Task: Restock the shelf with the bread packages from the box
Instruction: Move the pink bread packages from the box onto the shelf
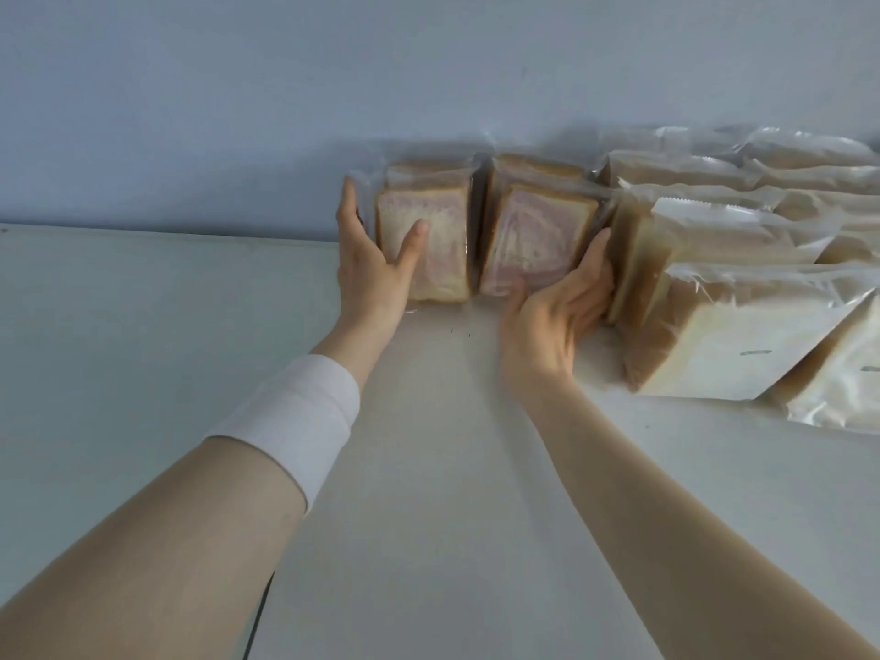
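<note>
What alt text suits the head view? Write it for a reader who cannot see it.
Two bare hands hold two purple-swirl bread packages side by side on a white shelf: the left hand grips the left package, the right hand the right package. To their right lie piled plain bread packages.

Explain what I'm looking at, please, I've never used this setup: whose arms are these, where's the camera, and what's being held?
No machine here: these are a person's two bare arms, filmed by one wide camera worn on the head, looking forward and down. The left hand, with a white cuff on its forearm, holds the left pink-swirl bread package; the right hand grips the right pink-swirl bread package beside it. Both packages stand on the white shelf. Bagged plain loaves lie to their right.
</note>
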A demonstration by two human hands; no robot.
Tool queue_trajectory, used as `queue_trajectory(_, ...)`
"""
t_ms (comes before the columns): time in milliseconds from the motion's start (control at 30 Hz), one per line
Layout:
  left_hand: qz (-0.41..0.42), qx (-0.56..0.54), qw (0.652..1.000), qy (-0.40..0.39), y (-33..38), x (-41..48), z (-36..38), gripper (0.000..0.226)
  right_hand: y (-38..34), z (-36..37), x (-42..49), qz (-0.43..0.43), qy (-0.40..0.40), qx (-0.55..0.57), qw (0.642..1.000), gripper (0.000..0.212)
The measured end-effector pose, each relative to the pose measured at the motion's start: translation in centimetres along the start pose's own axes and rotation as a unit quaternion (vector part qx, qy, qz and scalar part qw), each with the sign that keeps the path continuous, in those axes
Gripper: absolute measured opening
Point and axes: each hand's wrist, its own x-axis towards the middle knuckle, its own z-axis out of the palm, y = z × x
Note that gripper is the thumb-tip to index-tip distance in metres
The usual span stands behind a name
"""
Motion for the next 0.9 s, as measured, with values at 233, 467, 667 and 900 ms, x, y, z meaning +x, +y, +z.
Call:
queue_trajectory(233, 0.122, 0.271, 0.955, 0.004, 2.8, -5.3, -3.0, 0.069, -1.1, -2.9, -4.0, -0.035, -0.063, -0.066, 0.995, 0.085)
queue_trajectory(467, 0.324, 0.477, 0.764, -0.292, 7.3, -12.3, -4.1, 0.056, -0.1, -12.0, -10.2, -0.101, -0.169, -0.253, 0.947, 0.053)
queue_trajectory(667, 0.349, 0.554, 0.642, -0.400, 13.5, -21.1, -1.6, 0.044, 3.6, -25.3, -15.1, -0.008, -0.183, -0.383, 0.905, 0.047)
queue_trajectory(900, 0.499, 0.471, 0.574, -0.446, 23.2, -39.2, 9.6, 0.038, 12.5, -46.2, -21.5, 0.140, -0.179, -0.481, 0.847, 0.045)
